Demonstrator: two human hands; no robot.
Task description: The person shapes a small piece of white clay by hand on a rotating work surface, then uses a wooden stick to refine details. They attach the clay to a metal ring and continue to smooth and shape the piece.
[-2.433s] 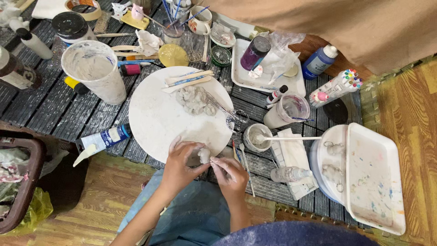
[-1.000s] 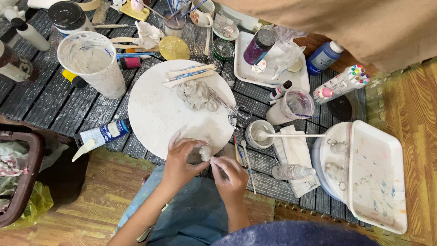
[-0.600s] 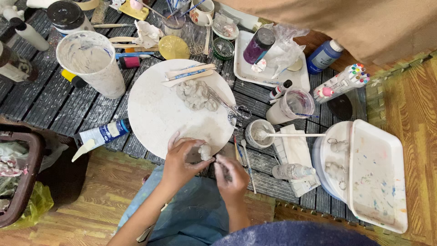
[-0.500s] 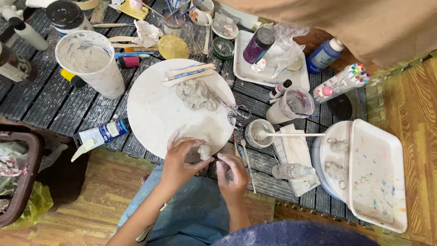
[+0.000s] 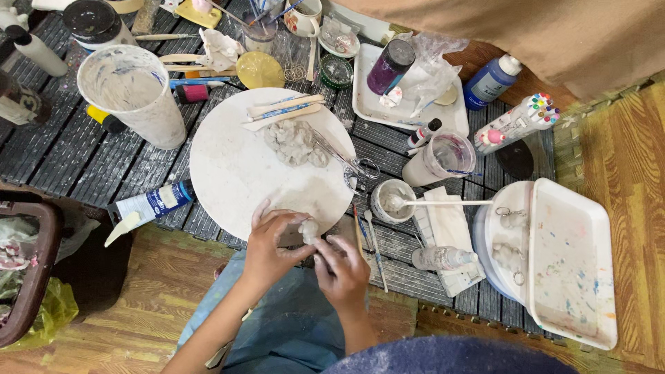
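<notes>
Since earlier, our hands barely shift: left hand (image 5: 267,249) and right hand (image 5: 341,269) pinch the small soft grey clay lump (image 5: 309,229) below the round white board (image 5: 235,166); it seems light, fragile, best held gently by its sides.

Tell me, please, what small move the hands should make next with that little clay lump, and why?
Probably set the small clay lump down on the round white board beside the grey clay pile. The left hand pinches it at the board's near edge, the right hand touches it from below, and bare board lies right ahead.
</notes>
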